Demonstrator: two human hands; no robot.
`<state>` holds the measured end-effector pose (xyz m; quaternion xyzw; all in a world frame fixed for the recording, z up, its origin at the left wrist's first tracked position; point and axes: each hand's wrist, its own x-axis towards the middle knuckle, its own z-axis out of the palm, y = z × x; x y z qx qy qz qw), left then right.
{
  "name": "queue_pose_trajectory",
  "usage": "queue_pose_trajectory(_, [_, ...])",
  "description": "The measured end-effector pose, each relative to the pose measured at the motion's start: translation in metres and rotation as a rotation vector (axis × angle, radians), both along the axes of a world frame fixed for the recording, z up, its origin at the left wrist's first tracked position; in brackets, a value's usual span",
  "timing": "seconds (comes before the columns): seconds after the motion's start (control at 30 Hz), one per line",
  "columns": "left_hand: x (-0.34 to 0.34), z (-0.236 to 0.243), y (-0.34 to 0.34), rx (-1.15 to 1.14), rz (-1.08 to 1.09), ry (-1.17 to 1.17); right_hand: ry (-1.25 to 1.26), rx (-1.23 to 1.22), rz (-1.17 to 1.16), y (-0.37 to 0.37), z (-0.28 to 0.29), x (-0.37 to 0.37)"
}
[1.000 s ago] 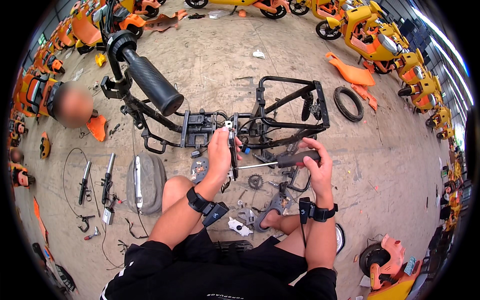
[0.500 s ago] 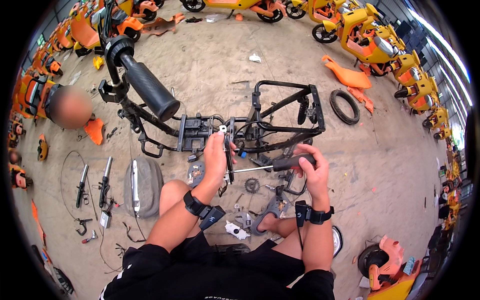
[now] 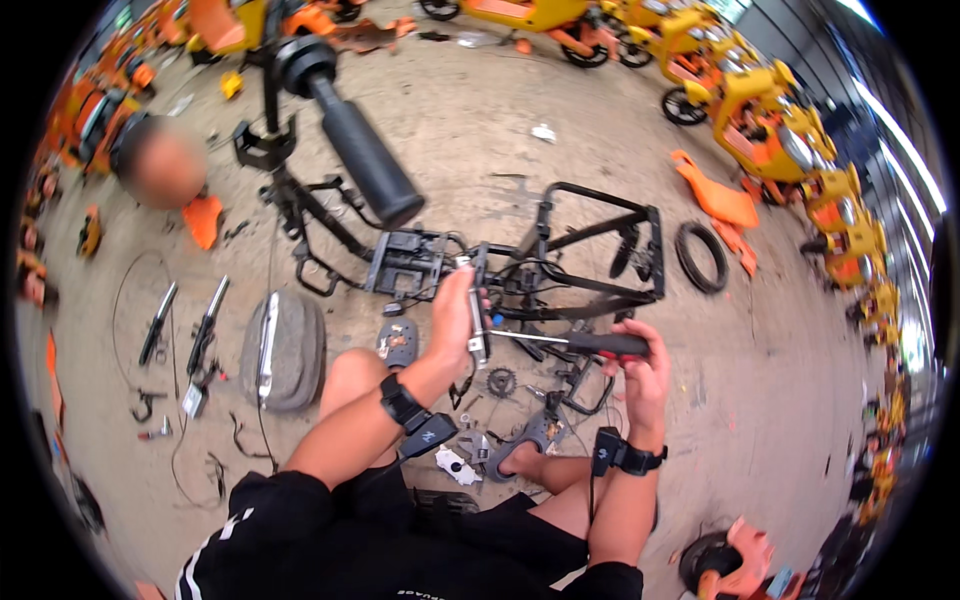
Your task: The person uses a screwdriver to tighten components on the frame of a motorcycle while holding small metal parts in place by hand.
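Note:
My left hand (image 3: 453,315) grips a narrow, elongated metal part (image 3: 477,330), held upright above the floor with its silvery side showing. My right hand (image 3: 643,372) is closed round the handle end of a screwdriver (image 3: 605,344) with a black grip. Its shaft points left, and the tip is at the part's edge; whether it sits in a screw is too small to tell. Just beyond both hands lies a black scooter frame (image 3: 560,297) with wires and brackets on it.
A black handlebar grip (image 3: 370,160) rises at the upper left. A grey seat-like cushion (image 3: 288,350) and shock absorbers (image 3: 207,325) lie left. A small sprocket (image 3: 501,382) is near my foot. A tyre (image 3: 701,257) lies right, and yellow scooters (image 3: 760,120) line the back.
My view has shifted, so the scene sits differently. The metal part has turned in my left hand, now showing a silvery face. The screwdriver stays at its edge, tilted slightly differently.

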<state>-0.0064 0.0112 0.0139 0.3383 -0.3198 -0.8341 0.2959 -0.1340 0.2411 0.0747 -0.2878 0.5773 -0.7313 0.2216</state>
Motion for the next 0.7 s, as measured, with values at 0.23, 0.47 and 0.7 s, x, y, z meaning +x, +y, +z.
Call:
queue_pose_trajectory(0.23, [0.004, 0.002, -0.001, -0.004, -0.05, 0.031, -0.027, 0.057, -0.038, -0.006, 0.001, 0.008])
queue_pose_trajectory(0.47, [0.005, 0.006, -0.003, -0.045, -0.039, -0.045, 0.081, 0.238, -0.184, -0.014, -0.006, 0.008])
queue_pose_trajectory(0.7, [0.003, 0.003, -0.003, -0.078, -0.044, -0.036, 0.259, 0.106, -0.157, -0.025, -0.009, 0.015])
